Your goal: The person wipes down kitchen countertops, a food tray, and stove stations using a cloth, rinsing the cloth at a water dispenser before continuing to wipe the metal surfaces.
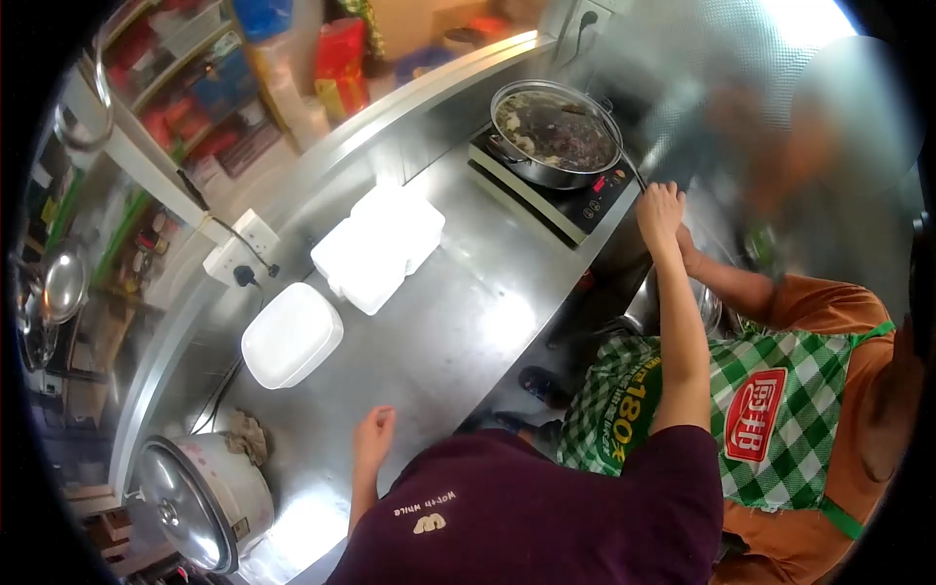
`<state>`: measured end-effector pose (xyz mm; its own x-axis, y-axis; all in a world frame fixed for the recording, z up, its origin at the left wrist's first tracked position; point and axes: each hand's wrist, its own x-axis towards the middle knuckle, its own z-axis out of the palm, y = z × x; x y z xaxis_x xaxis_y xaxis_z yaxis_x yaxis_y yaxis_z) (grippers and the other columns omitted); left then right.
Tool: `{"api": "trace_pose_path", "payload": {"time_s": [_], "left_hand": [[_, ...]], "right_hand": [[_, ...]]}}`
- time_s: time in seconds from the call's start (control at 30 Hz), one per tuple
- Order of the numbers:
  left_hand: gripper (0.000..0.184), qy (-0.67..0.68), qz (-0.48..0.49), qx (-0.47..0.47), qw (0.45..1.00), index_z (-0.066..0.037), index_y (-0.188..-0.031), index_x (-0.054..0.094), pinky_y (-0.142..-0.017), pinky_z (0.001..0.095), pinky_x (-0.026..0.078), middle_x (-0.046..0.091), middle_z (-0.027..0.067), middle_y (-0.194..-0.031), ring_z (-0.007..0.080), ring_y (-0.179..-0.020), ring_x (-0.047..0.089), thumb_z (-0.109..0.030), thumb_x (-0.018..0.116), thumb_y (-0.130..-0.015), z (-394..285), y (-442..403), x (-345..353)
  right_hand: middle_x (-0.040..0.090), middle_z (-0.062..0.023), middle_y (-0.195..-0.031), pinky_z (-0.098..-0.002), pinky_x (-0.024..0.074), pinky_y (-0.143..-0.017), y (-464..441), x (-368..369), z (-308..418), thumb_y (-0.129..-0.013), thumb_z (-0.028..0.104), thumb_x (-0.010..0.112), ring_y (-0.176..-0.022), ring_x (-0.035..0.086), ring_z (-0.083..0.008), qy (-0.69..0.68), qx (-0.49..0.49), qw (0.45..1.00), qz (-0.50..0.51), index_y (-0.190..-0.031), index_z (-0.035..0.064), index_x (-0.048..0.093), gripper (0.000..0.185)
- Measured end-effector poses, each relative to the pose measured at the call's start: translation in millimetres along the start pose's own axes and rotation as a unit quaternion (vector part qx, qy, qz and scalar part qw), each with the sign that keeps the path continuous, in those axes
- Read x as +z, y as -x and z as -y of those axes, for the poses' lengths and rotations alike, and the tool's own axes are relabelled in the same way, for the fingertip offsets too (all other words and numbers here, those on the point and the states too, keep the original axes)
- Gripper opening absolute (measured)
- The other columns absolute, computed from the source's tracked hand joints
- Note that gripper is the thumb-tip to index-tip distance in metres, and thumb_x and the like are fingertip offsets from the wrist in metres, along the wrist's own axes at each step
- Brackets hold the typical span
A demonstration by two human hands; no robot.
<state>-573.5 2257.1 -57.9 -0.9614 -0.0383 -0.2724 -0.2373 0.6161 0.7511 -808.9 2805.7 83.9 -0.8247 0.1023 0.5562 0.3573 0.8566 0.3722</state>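
Note:
My right hand (661,210) reaches far out and is closed around the thin metal handle (636,170) of a long-handled utensil. Its other end leads to the steel pot (564,177), and what kind of utensil it is I cannot tell. Dark liquid with pale pieces fills the pot, which sits on a black induction cooker (606,198) with a lit red display. Low over the steel counter (429,351), my left hand (373,434) has its fingers curled together, with nothing visible in them. Nearest to it is a white rectangular tub (292,336).
Stacked white containers (375,249) stand mid-counter. A lidded rice cooker (210,502) with a brown cloth (249,436) is at the lower left. Sockets (242,249) with cords line the wall. Close on my right stands a co-worker in a green checked apron (790,419). Steam blurs the upper right.

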Motion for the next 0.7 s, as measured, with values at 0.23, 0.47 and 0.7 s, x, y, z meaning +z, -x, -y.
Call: {"api": "trace_pose_path", "payload": {"time_s": [0.23,0.47,0.7], "left_hand": [[0.021,0.057,-0.006,-0.008,0.998,-0.009,-0.098,0.062,-0.052,0.0323,0.042,0.061,0.0085,-0.062,0.019,-0.054,0.057,-0.026,0.056,-0.087,19,-8,-6],[0.022,0.005,-0.031,-0.025,0.999,-0.008,-0.097,0.061,-0.053,0.0326,0.042,0.06,0.0086,-0.062,0.0192,-0.054,0.057,-0.026,0.056,-0.086,22,2,-8],[0.022,-0.01,-0.034,-0.026,0.999,-0.008,-0.096,0.062,-0.052,0.0329,0.042,0.058,0.0082,-0.058,0.0195,-0.051,0.055,-0.027,0.055,-0.087,12,1,-11]], "right_hand": [[0.062,-0.0153,-0.073,-0.0379,0.0476,-0.055,-77,-41,14,-0.081,0.024,0.061,-0.061,0.061,-0.0258,-0.324,0.151,0.924,0.136,-0.092,0.0008,0.059,0.026],[0.057,-0.0087,-0.07,-0.0312,0.0472,-0.051,-81,-25,17,-0.08,0.002,0.056,-0.058,0.057,-0.0176,-0.737,0.186,0.599,0.251,-0.115,0.0016,0.045,0.037],[0.056,-0.0048,-0.088,-0.0286,0.0482,-0.063,-75,-17,21,-0.083,0.009,0.06,-0.076,0.058,-0.0146,-0.84,0.168,0.497,0.141,-0.105,0.0044,0.052,0.024]]}}
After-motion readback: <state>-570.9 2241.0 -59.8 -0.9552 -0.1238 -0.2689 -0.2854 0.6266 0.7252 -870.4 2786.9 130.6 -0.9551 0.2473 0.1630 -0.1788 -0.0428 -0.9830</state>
